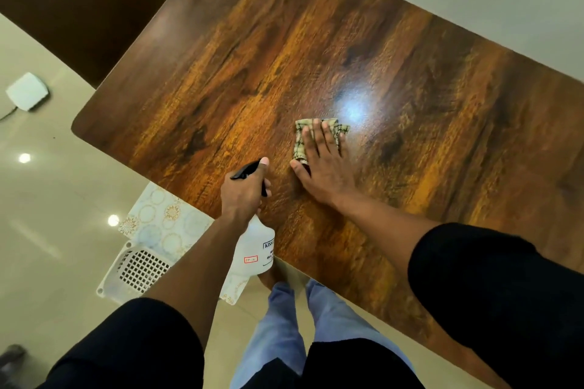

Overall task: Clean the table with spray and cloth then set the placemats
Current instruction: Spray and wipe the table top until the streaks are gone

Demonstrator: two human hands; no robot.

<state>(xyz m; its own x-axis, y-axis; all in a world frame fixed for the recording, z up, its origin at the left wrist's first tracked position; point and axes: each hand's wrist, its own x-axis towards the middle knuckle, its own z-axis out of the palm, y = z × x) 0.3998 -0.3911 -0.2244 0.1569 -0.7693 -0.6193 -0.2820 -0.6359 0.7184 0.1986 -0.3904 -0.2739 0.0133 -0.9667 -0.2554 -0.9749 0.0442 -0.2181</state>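
Note:
A glossy dark wooden table [410, 79] fills most of the view. My right hand [322, 164] lies flat with straight fingers on a folded checked cloth [331, 128], pressing it against the tabletop near the middle. My left hand [243, 196] grips the neck of a white spray bottle [256, 246] with a black trigger head, held over the table's near edge with the nozzle pointing left. Patterned placemats [161, 224] with circle motifs lie on a white perforated stool below the table edge at the left.
A white perforated plastic stool [136, 271] stands on the tiled floor by my legs. A dark brown chair [76, 3] sits at the table's far left corner. A small white device [27, 91] with a cable lies on the floor.

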